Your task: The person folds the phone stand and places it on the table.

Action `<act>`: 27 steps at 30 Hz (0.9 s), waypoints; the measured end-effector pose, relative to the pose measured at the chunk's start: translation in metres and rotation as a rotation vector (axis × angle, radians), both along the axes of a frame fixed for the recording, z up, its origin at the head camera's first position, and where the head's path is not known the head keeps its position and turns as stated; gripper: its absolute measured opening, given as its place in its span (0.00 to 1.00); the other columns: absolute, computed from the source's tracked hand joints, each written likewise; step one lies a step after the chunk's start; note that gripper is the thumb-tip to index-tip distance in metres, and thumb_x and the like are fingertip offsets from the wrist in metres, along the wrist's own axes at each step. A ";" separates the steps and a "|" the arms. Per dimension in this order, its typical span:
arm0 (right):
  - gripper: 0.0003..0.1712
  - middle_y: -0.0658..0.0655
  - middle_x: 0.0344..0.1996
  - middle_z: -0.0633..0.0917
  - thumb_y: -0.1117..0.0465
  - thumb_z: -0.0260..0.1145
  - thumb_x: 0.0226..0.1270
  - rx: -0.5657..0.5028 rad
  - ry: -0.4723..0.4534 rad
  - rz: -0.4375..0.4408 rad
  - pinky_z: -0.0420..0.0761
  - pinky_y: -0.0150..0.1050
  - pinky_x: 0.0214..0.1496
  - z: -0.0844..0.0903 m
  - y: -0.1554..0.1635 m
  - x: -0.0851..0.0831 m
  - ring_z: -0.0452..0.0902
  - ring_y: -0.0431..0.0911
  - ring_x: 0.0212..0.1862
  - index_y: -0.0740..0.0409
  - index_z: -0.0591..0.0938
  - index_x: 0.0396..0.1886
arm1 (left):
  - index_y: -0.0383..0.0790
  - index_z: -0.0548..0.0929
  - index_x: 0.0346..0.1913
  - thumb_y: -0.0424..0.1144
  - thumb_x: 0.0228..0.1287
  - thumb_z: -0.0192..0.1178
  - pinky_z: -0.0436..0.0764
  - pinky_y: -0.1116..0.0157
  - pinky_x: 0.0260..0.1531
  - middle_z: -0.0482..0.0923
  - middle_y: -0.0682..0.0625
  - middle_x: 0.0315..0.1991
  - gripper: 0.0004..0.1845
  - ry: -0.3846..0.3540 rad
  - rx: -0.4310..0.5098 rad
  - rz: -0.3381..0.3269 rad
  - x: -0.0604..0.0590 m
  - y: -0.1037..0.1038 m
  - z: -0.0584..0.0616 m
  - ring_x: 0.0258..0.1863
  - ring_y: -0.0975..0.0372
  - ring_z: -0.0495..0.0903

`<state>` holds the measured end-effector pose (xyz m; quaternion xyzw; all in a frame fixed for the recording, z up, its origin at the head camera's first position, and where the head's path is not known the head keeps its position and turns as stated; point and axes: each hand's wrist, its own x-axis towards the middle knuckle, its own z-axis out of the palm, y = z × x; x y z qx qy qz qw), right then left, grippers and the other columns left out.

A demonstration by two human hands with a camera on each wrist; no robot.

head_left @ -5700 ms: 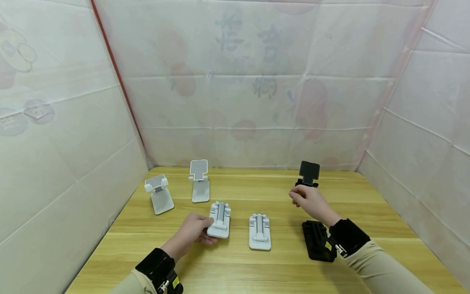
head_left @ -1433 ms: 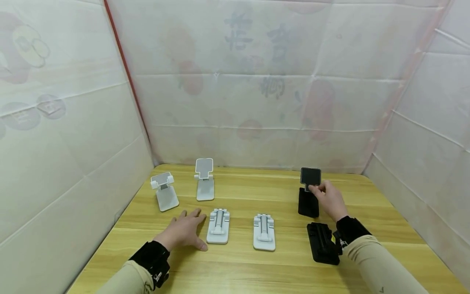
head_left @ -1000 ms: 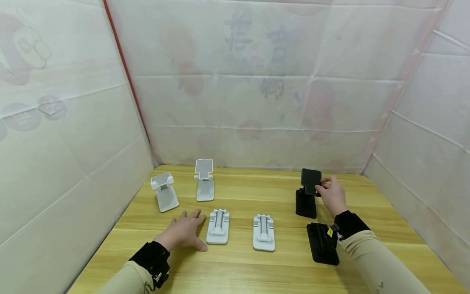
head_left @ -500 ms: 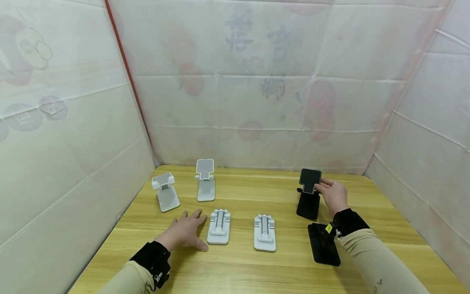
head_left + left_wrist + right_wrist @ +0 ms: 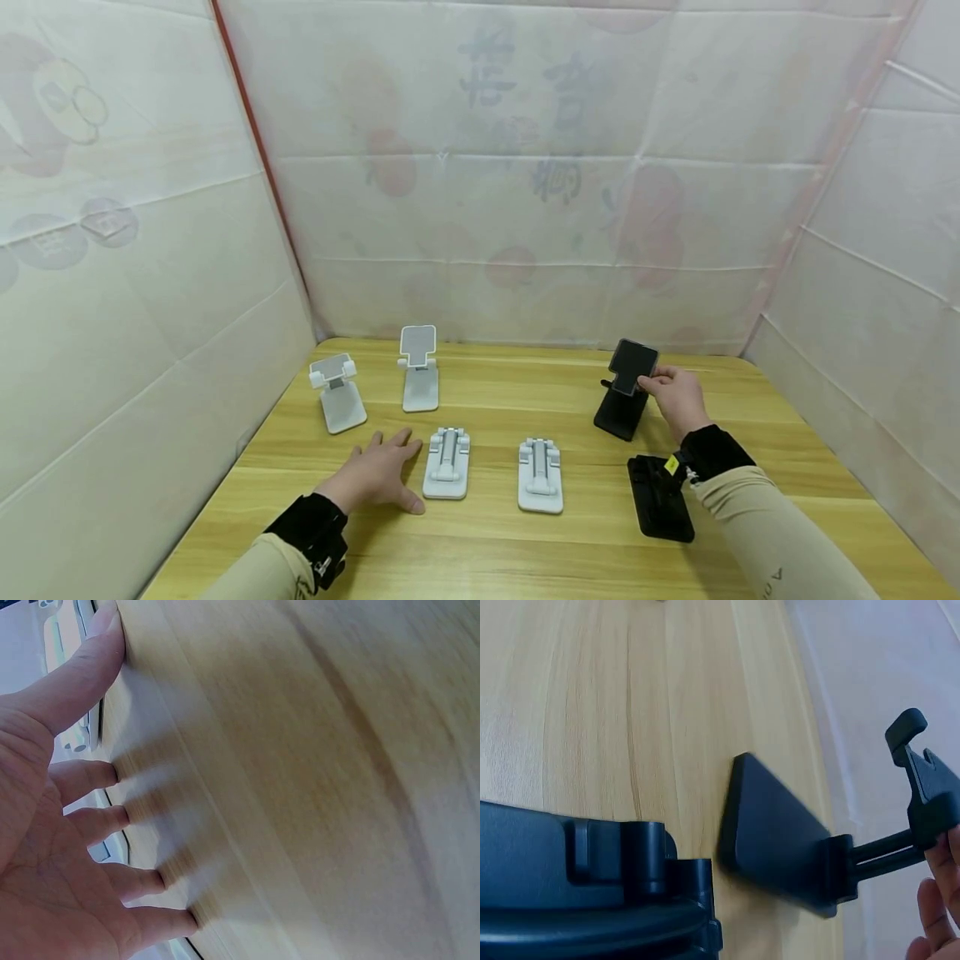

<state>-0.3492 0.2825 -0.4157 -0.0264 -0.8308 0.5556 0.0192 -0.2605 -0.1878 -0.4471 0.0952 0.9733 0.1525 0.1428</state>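
Observation:
A black phone stand [image 5: 621, 413] is unfolded at the back right of the table, its plate tipped up. My right hand [image 5: 677, 400] pinches the right edge of that plate between thumb and fingers. In the right wrist view, the stand's base [image 5: 780, 832] and extended neck show, with fingertips [image 5: 945, 874] at the plate. Flat on the table with fingers spread, my left hand [image 5: 375, 473] holds nothing; its fingertips [image 5: 176, 921] touch the wood. Just right of it lies a folded white phone stand [image 5: 447, 463].
A second folded white stand [image 5: 540, 475] lies mid-table. Below my right wrist is a folded black stand [image 5: 660, 498]. Two unfolded white stands, one low [image 5: 339, 393] and one taller [image 5: 419, 368], stand at the back left. Sheeted walls [image 5: 480, 208] surround the table's back and sides.
My left hand has let go of the white stand, now lying on the table. My right hand has taken the black stand by its plate; its base has swung left during the last second.

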 end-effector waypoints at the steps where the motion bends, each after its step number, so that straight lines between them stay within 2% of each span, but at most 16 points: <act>1: 0.30 0.76 0.61 0.74 0.61 0.54 0.82 0.001 -0.003 0.003 0.62 0.58 0.77 0.004 -0.002 0.003 0.65 0.66 0.69 0.73 0.61 0.74 | 0.41 0.70 0.75 0.63 0.40 0.80 0.51 0.22 0.66 0.57 0.37 0.79 0.58 -0.001 0.001 0.000 0.000 0.000 0.000 0.74 0.27 0.50; 5: 0.26 0.70 0.52 0.79 0.62 0.54 0.83 -0.009 -0.007 0.022 0.63 0.58 0.77 0.007 -0.004 0.007 0.68 0.65 0.66 0.73 0.64 0.70 | 0.41 0.71 0.75 0.63 0.41 0.80 0.51 0.22 0.66 0.57 0.37 0.79 0.57 -0.003 0.004 -0.001 0.000 0.000 -0.001 0.74 0.26 0.50; 13: 0.27 0.68 0.49 0.80 0.56 0.60 0.80 -0.010 0.023 0.055 0.60 0.61 0.77 0.001 0.001 0.004 0.69 0.65 0.64 0.72 0.67 0.65 | 0.40 0.71 0.74 0.62 0.41 0.81 0.51 0.22 0.66 0.57 0.36 0.79 0.57 -0.001 0.013 -0.005 0.001 -0.001 -0.001 0.74 0.26 0.50; 16: 0.30 0.64 0.45 0.82 0.50 0.64 0.77 0.025 0.047 0.071 0.62 0.65 0.74 -0.001 0.004 0.003 0.72 0.63 0.61 0.70 0.70 0.63 | 0.40 0.71 0.74 0.62 0.41 0.81 0.51 0.22 0.66 0.58 0.36 0.79 0.57 0.005 0.020 -0.007 0.001 -0.001 0.000 0.74 0.26 0.50; 18: 0.30 0.65 0.46 0.83 0.49 0.65 0.76 0.056 0.062 0.085 0.64 0.66 0.72 -0.001 0.004 0.002 0.73 0.63 0.61 0.69 0.71 0.62 | 0.40 0.71 0.74 0.62 0.41 0.81 0.51 0.21 0.66 0.58 0.36 0.78 0.57 0.009 0.025 -0.008 0.001 -0.001 0.000 0.74 0.26 0.50; 22: 0.22 0.70 0.49 0.82 0.55 0.63 0.77 0.130 0.056 0.107 0.69 0.59 0.71 0.003 0.003 0.000 0.73 0.64 0.61 0.69 0.72 0.57 | 0.39 0.72 0.74 0.62 0.41 0.81 0.51 0.21 0.66 0.58 0.36 0.78 0.57 0.012 0.027 -0.007 0.001 -0.001 0.000 0.74 0.26 0.50; 27: 0.14 0.72 0.48 0.81 0.59 0.61 0.78 0.231 0.043 0.144 0.74 0.51 0.57 0.012 -0.001 0.002 0.77 0.60 0.54 0.67 0.72 0.50 | 0.39 0.71 0.74 0.63 0.40 0.80 0.51 0.22 0.66 0.57 0.36 0.79 0.58 0.007 0.017 -0.007 0.001 0.000 0.001 0.74 0.26 0.50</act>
